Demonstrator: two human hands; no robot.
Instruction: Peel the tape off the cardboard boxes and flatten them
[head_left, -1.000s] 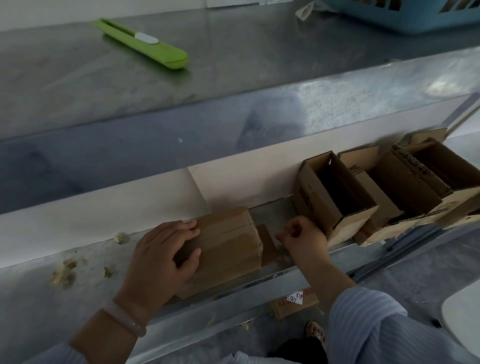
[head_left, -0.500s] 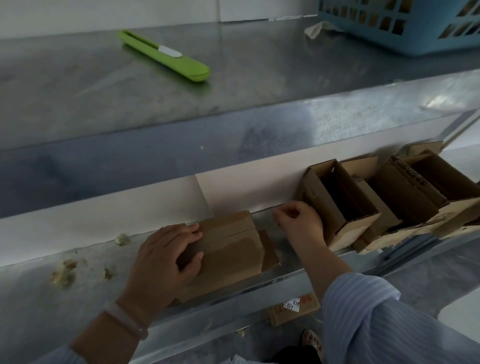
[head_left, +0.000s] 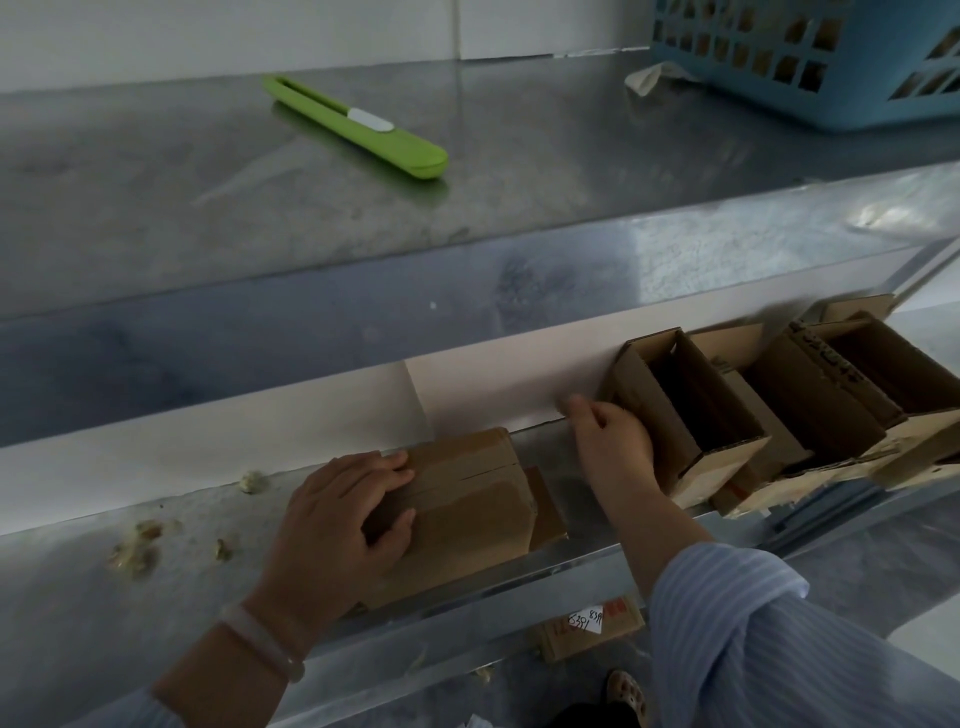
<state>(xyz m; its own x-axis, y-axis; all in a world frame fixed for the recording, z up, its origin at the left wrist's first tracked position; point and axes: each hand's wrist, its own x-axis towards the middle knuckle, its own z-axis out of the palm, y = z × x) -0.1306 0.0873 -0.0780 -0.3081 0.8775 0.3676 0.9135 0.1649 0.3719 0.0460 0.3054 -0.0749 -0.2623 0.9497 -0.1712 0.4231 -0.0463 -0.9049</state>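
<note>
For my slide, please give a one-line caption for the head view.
Left hand grips a closed cardboard box on a metal shelf; right hand, curled, hovers beside open boxes.

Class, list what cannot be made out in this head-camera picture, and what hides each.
- Head view: right hand, fingertips blurred; whether they pinch anything is unclear.
- Head view: closed brown cardboard box, left end covered by the left hand gripping it.
- Head view: blue plastic basket, cut off by top and right edges.
</note>
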